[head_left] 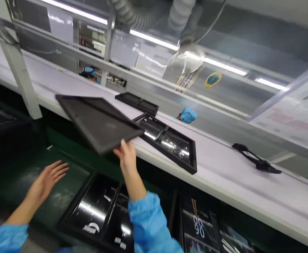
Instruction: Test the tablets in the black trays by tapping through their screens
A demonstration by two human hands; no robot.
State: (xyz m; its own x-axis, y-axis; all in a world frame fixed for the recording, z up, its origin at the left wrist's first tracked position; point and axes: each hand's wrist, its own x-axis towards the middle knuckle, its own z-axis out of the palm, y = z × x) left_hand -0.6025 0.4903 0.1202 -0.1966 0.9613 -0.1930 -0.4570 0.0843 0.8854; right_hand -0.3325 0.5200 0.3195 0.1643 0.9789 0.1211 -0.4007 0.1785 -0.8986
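My right hand (126, 156) grips the lower edge of a dark rectangular tray (97, 123), which is tilted in the air above the edge of a white conveyor belt (222, 168). My left hand (47, 182) hangs open over a dark green bench mat (61, 168), touching nothing I can make out. Just beyond the raised tray, a black divided tray (166, 142) lies on the belt, and another (137, 103) sits farther along. Both my sleeves are light blue.
Black compartment trays (93, 207) lie on the lower bench under my arms, with another (196, 225) to the right. A black strap (256, 161) lies on the belt. A metal post (19, 77) stands at left. Beyond the belt are blue-capped co-workers (188, 115), under overhead ducting.
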